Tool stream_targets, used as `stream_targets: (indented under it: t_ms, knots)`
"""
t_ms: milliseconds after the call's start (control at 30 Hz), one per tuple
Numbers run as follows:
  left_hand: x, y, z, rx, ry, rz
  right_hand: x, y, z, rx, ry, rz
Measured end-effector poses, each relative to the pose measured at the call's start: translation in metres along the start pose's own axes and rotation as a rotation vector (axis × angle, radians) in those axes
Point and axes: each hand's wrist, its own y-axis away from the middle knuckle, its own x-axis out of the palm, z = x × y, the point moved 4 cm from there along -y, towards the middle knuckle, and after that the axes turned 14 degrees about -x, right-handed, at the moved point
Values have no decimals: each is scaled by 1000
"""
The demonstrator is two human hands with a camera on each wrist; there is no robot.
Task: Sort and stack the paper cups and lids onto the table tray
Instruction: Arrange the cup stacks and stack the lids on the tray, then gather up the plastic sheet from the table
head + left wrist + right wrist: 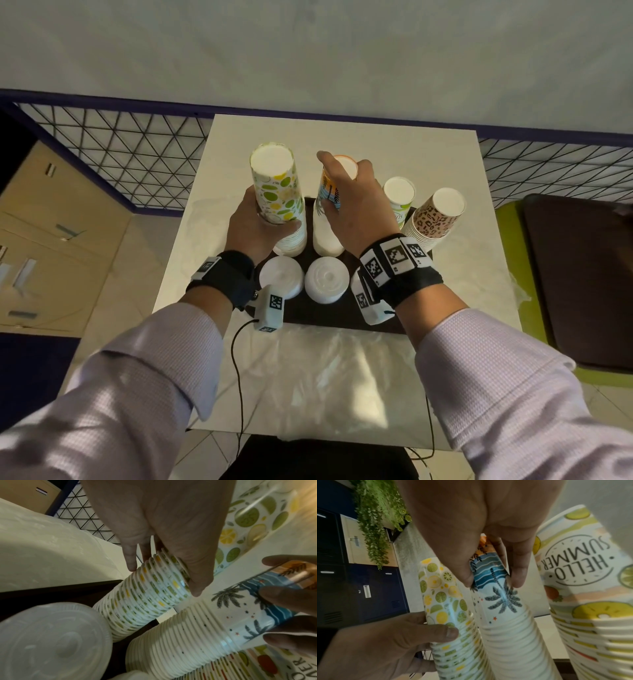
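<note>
I'm gripping the citrus cup stack [278,198] with left hand [254,226] fingers, right hand [356,205] pinching the palm cup stack [327,219], both on the tray [308,310]. Tall stacks, squeezing unevenly could be tipping them into neighbours.

I am seeing my left hand [171,534] gripping the citrus-print cup stack [145,595]. Just right of this stack, the palm-print cup stack [197,631] is standing, with dark fingers [288,597] touching it. A white lid [51,642] is lying below-left.
</note>
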Motion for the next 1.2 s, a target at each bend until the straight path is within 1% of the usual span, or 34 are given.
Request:
stream_targets:
  t_ms: [133, 200, 300, 400, 467, 533, 667, 767, 833, 900, 967, 1033, 1100, 1167, 1200]
  knots:
    - [-3, 4, 1, 7, 28, 17, -5, 5, 3, -24, -21, -14]
    - [-8, 7, 5, 12, 69, 12, -15, 10, 6, -25, -47, -50]
    - [-17, 18, 11, 39, 75, -97, -39, 23, 11, -34, -72, -153]
    - [-23, 41, 20, 121, 82, -238, -63, 50, 7, -34, -132, -288]
    - [-22, 59, 26, 169, 50, -251, -73, 78, -4, 9, -138, -364]
    - [-12, 78, 28, 160, 14, -175, -80, 112, -20, 61, -120, -412]
    - [38, 117, 31, 164, -146, 115, -76, 191, -75, 201, -63, -463]
    - [90, 146, 30, 194, -275, 310, -60, 246, -123, 328, -9, -404]
    - [126, 164, 24, 249, -353, 427, -46, 274, -153, 420, 3, -315]
    - [161, 175, 19, 293, -415, 514, -31, 293, -180, 504, 22, -202]
    - [191, 178, 16, 324, -485, 542, -19, 301, -200, 537, 63, -117]
    - [219, 179, 15, 356, -563, 533, -11, 301, -218, 556, 97, -23]
    - [243, 181, 16, 341, -654, 511, -3, 295, -235, 567, 94, 77]
    - [261, 181, 20, 312, -743, 490, 3, 283, -249, 541, 80, 160]
    - [268, 181, 24, 308, -788, 473, 7, 277, -254, 514, 83, 224]
